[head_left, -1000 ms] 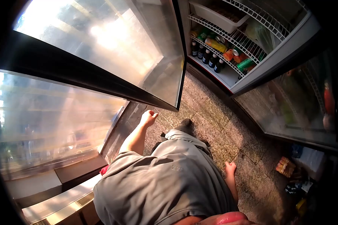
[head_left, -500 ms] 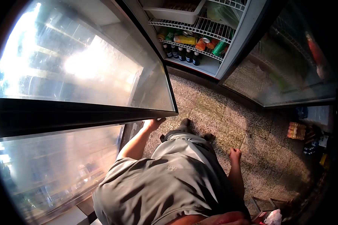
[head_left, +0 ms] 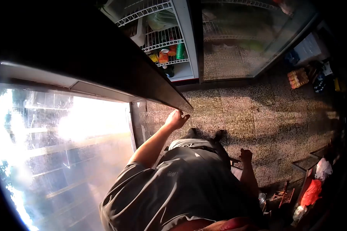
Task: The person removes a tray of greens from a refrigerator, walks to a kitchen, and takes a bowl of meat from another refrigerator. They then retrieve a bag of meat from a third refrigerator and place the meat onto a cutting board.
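Observation:
My left hand (head_left: pixel 177 120) is at the lower end of a dark-framed glass door (head_left: pixel 115 65), its fingers curled round the edge and partly hidden behind it. The door belongs to a display fridge and is seen nearly edge-on. Beyond it stands the open fridge (head_left: pixel 187 42), with white wire shelves (head_left: pixel 163 44). Orange cans (head_left: pixel 163 57) and a green can (head_left: pixel 180 51) lie on a lower shelf, with a dark bottle (head_left: pixel 168 71) below. My right hand (head_left: pixel 245 155) hangs by my side in shadow, fingers curled in, with nothing visible in it.
A second glass door (head_left: pixel 235 50) swings out on the right. On the speckled tile floor (head_left: pixel 238 119) at right sits a pack of bottles (head_left: pixel 297 78). A red bag (head_left: pixel 311 192) and a metal rack (head_left: pixel 308 163) are at lower right. Bright glass (head_left: pixel 73 161) lies at my left.
The left door has swung towards the fridge, with my left hand moving forward along with it. The door now hides more of the shelves. My view has turned, and my right hand stays low.

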`<state>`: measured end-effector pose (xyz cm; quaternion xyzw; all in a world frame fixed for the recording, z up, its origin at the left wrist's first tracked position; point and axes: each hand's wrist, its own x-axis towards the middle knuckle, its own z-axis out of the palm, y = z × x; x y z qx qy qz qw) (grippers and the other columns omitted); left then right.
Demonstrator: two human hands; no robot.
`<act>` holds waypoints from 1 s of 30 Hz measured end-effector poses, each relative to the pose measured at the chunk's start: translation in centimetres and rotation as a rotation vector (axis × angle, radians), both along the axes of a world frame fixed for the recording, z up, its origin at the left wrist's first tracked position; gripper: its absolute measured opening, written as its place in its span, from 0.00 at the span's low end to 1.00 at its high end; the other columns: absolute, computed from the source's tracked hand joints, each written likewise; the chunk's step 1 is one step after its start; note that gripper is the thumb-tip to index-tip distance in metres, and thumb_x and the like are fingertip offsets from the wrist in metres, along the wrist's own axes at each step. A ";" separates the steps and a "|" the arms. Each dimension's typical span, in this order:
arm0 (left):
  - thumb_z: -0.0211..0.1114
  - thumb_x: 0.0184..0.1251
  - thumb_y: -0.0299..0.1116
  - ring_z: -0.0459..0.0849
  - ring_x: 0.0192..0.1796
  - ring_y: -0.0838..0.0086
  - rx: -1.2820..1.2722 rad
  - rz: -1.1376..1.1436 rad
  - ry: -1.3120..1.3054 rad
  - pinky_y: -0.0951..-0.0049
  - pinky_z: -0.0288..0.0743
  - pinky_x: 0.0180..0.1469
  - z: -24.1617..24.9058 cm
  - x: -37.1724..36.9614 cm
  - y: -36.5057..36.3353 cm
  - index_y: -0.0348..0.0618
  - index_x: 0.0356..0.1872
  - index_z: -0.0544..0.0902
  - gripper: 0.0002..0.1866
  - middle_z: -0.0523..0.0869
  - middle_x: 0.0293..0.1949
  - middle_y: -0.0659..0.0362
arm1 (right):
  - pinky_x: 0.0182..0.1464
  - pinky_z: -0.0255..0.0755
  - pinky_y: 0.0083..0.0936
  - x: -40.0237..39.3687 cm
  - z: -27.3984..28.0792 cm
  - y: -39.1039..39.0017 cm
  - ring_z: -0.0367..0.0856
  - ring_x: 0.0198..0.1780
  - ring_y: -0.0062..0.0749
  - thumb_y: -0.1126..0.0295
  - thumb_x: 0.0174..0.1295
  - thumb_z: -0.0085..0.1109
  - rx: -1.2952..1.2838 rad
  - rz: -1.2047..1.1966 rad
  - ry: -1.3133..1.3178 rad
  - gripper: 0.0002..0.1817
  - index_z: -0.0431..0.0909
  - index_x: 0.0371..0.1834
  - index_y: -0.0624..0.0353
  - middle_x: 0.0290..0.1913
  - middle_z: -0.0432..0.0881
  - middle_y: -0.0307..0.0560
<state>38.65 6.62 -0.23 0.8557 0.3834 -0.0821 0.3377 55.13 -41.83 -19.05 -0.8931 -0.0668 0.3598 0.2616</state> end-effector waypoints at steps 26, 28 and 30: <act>0.67 0.56 0.47 0.69 0.59 0.52 0.249 -0.070 -0.205 0.61 0.66 0.61 4.3 19.9 15.4 0.35 0.55 0.71 0.31 0.75 0.54 0.44 | 0.40 0.74 0.40 6.5 1.1 14.7 0.81 0.37 0.46 0.57 0.57 0.62 0.211 0.118 -0.466 0.18 0.75 0.43 0.58 0.35 0.81 0.56; 0.68 0.56 0.45 0.69 0.59 0.54 0.379 0.045 -0.187 0.62 0.65 0.62 4.1 20.8 14.0 0.35 0.56 0.69 0.32 0.73 0.56 0.42 | 0.33 0.74 0.34 13.0 2.0 13.8 0.81 0.30 0.41 0.61 0.60 0.59 0.191 0.268 -0.747 0.12 0.76 0.40 0.58 0.31 0.82 0.51; 0.68 0.55 0.43 0.71 0.59 0.56 0.419 0.174 -0.241 0.64 0.65 0.62 4.2 21.8 12.0 0.35 0.57 0.68 0.33 0.72 0.56 0.43 | 0.29 0.72 0.28 17.8 1.9 12.4 0.80 0.27 0.31 0.62 0.63 0.56 0.622 -0.454 0.051 0.12 0.76 0.37 0.60 0.29 0.81 0.43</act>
